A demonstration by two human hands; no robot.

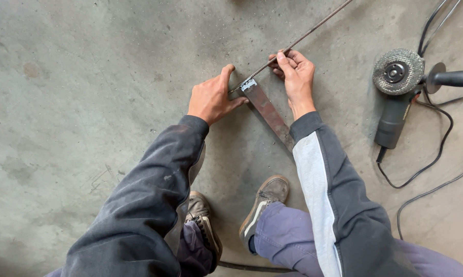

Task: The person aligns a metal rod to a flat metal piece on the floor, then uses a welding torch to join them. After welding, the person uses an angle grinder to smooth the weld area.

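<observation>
A thin metal rod point(313, 29) runs diagonally from the top middle down to the end of a flat rusty metal bar point(268, 113) lying on the concrete floor. The bar's far end is ground shiny where the rod crosses it. My left hand point(212, 97) presses down beside that end, thumb touching the bar and the rod's tip. My right hand point(296, 77) pinches the rod a little farther up, fingers closed around it. The bar's near part passes under my right sleeve.
An angle grinder point(398, 84) with a wire brush wheel and a black side handle lies on the floor at the right, its black cables point(436, 154) looping around it. My two shoes point(264, 202) stand below the bar.
</observation>
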